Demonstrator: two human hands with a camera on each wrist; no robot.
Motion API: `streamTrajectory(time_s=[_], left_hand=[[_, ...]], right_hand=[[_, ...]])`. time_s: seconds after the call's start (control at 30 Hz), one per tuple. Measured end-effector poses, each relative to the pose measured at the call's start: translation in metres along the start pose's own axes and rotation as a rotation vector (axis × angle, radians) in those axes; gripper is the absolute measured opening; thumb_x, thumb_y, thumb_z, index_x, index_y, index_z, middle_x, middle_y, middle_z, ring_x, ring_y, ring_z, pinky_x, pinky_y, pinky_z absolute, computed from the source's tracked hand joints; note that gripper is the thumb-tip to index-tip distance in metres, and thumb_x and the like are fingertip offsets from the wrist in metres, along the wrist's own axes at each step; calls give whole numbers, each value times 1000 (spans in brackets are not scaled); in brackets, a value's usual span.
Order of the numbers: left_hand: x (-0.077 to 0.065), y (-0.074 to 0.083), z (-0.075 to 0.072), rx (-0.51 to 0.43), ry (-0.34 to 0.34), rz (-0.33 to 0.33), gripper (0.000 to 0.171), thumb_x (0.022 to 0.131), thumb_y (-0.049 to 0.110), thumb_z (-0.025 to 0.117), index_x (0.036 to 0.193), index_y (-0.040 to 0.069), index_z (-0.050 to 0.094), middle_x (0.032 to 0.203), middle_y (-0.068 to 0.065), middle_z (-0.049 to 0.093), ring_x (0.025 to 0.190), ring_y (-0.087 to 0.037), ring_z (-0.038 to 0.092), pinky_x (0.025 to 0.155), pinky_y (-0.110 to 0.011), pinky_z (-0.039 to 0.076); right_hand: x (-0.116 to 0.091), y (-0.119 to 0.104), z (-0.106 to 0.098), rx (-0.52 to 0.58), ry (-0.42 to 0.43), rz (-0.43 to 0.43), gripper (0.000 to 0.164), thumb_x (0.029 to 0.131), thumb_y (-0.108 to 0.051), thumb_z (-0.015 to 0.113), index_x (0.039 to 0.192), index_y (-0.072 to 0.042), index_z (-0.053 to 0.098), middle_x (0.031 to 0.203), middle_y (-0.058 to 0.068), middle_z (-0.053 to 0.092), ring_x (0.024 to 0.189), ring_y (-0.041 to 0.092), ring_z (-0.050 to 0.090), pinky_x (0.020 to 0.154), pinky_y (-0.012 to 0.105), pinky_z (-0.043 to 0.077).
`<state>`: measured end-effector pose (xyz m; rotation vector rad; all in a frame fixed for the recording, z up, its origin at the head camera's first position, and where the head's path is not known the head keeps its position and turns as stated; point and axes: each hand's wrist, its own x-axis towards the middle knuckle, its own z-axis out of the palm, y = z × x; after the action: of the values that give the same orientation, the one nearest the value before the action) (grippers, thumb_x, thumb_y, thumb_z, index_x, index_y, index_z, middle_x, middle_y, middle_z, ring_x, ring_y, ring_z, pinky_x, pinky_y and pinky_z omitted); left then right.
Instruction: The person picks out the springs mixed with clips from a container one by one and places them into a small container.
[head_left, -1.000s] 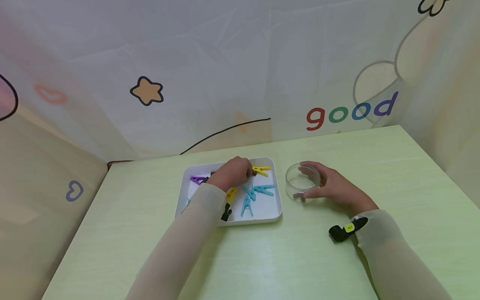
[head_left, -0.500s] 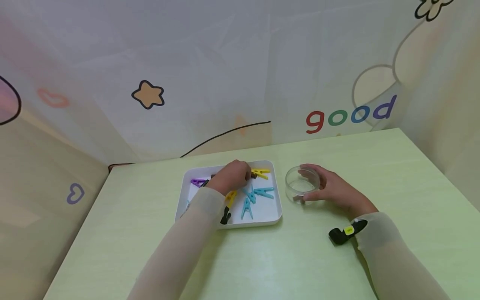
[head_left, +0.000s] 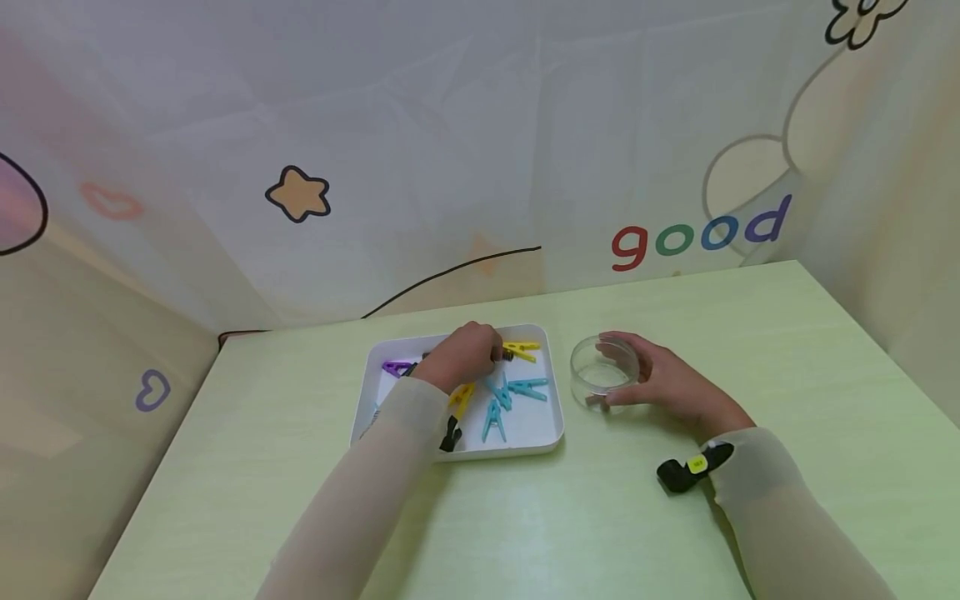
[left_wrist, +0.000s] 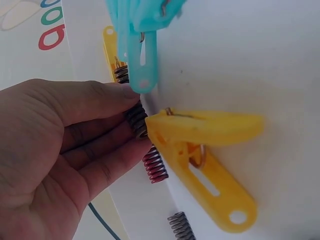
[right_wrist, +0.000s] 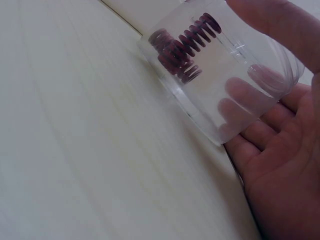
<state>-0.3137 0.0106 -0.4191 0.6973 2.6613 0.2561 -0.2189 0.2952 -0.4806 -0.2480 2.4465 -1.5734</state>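
My left hand (head_left: pixel 465 354) reaches into the white tray (head_left: pixel 551 429). In the left wrist view its thumb and fingers pinch a dark coil spring (left_wrist: pixel 136 120) near the tray's far edge. Close by lie a red spring (left_wrist: pixel 156 165), another dark spring (left_wrist: pixel 181 226) and a yellow clothespin (left_wrist: pixel 210 170). A light-blue clothespin (left_wrist: pixel 144 65) is beside the thumb. My right hand (head_left: pixel 667 379) grips a clear round jar (head_left: pixel 583 371) from its right side, on the table right of the tray. Red springs (right_wrist: pixel 177 56) show through the jar's wall in the right wrist view.
The tray also holds light-blue clothespins (head_left: pixel 493 419), a purple clothespin (head_left: pixel 395 367) and a yellow one (head_left: pixel 521 345) at its far right. A printed curtain (head_left: pixel 450 125) hangs behind the pale green table (head_left: pixel 525 533). My left forearm crosses over the tray's left side.
The whole scene has shifted slightly downward in the head view. Both hands keep nearly the same places relative to the tray and the jar.
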Motion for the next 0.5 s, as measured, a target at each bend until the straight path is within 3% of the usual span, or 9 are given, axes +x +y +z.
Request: streamTrajectory(time_s=[0.5], left_hand=[[0,2,-4,-21,48,35,20,93,12,64,111,13,74,107,-2,69,94,-19,58,95,-33,53]], right_hand=[[1,3,0,7,0,-3,89,75,-36,82,148,-30,32,154,7,38,146,34,27,114,64,22]])
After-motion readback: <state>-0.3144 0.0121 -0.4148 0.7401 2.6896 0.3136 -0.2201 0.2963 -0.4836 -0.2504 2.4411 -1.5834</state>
